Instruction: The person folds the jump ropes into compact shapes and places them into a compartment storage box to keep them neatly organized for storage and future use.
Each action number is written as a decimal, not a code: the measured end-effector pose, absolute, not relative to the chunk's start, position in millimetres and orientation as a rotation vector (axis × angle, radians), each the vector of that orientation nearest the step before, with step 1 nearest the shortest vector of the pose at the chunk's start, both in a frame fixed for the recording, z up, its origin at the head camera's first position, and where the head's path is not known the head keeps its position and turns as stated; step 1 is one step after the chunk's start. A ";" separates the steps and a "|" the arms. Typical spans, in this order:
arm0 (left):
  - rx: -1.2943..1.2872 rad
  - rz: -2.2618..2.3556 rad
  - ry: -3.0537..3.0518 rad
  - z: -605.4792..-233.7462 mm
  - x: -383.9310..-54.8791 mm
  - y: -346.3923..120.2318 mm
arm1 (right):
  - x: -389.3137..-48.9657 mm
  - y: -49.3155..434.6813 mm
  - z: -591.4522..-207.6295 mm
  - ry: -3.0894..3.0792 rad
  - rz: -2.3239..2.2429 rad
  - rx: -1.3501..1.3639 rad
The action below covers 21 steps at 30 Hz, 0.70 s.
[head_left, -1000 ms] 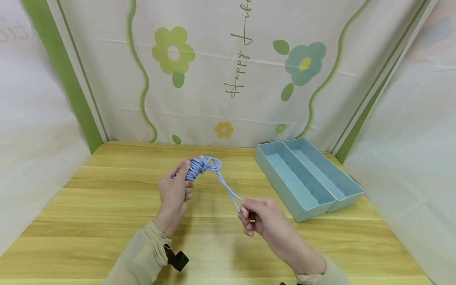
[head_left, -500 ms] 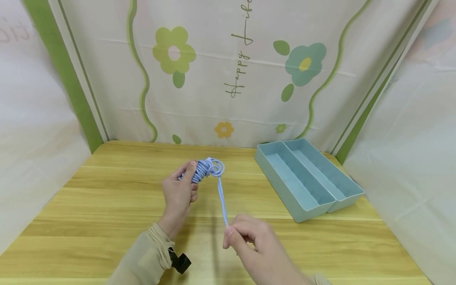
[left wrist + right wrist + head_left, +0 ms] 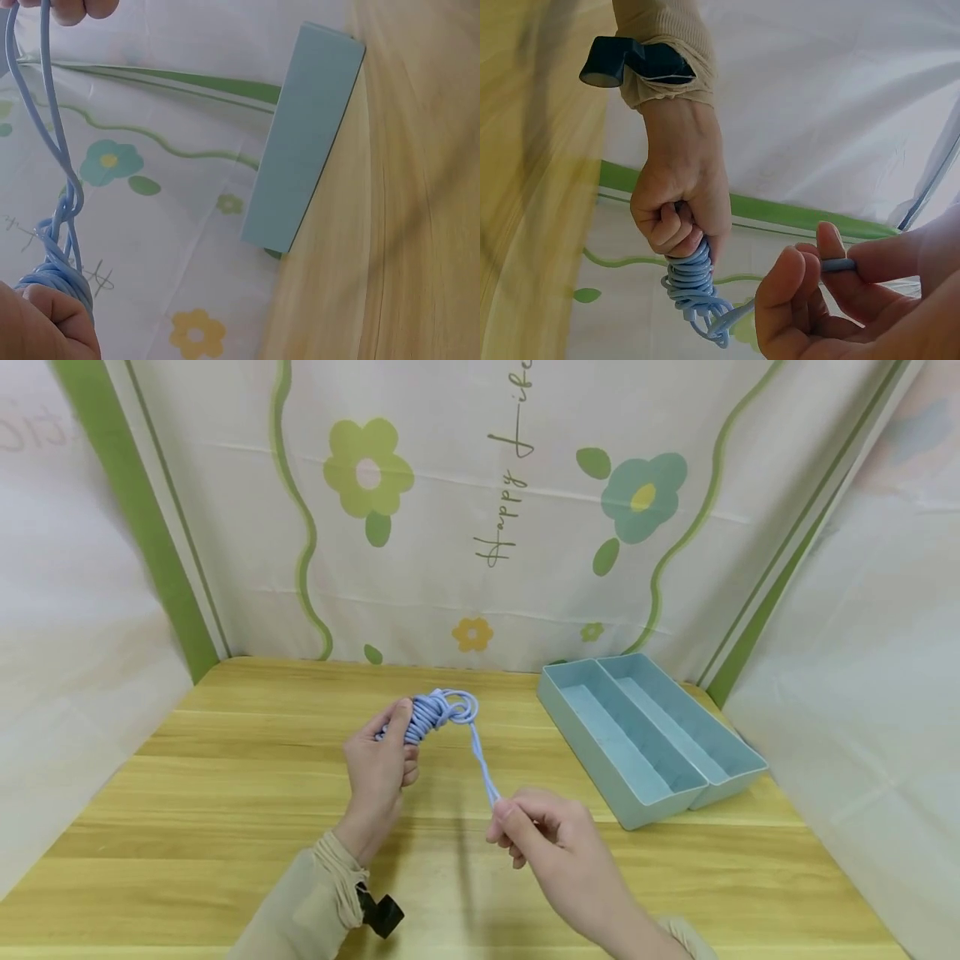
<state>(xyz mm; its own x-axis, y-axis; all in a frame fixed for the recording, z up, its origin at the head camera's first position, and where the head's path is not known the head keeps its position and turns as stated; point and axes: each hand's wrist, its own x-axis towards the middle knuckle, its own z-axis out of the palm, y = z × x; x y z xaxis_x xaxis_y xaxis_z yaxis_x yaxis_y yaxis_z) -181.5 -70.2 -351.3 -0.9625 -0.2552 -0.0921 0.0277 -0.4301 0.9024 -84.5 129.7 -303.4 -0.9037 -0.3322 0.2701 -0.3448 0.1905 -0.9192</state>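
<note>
A light blue cord [image 3: 429, 717] is wound into a tight bundle, with loose loops at its far end. My left hand [image 3: 377, 768] grips the near end of this bundle above the table, thumb on top. From the loops a doubled strand runs down to my right hand [image 3: 558, 852], which pinches it between thumb and fingers. In the left wrist view, the strand is stretched up from a knot-like crossing toward fingers [image 3: 84, 7] at the top edge. The right wrist view shows a short piece of cord [image 3: 838, 265] passing between the right fingers.
A pale blue two-compartment tray [image 3: 630, 806] stands at the right rear of the wooden table [image 3: 187, 827]. White curtains with flower prints [image 3: 420, 560] enclose the back and sides. A black strap mount [image 3: 381, 914] sits on the left wrist.
My right hand pulled the doubled strand down toward me, then rose back slightly to the right. The left hand and the bundle shifted a little to the right.
</note>
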 end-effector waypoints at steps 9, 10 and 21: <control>0.302 -2.449 -1.670 -352.1 -177.6 -67.3 | -97.4 134.5 -302.9 -2.485 1.897 0.512; 0.299 -2.444 -1.678 -352.3 -177.3 -66.7 | -99.3 135.0 -303.3 -2.491 1.888 0.498; 0.235 -2.354 -1.758 -354.5 -175.5 -56.8 | -114.8 147.5 -304.9 -2.621 1.697 0.452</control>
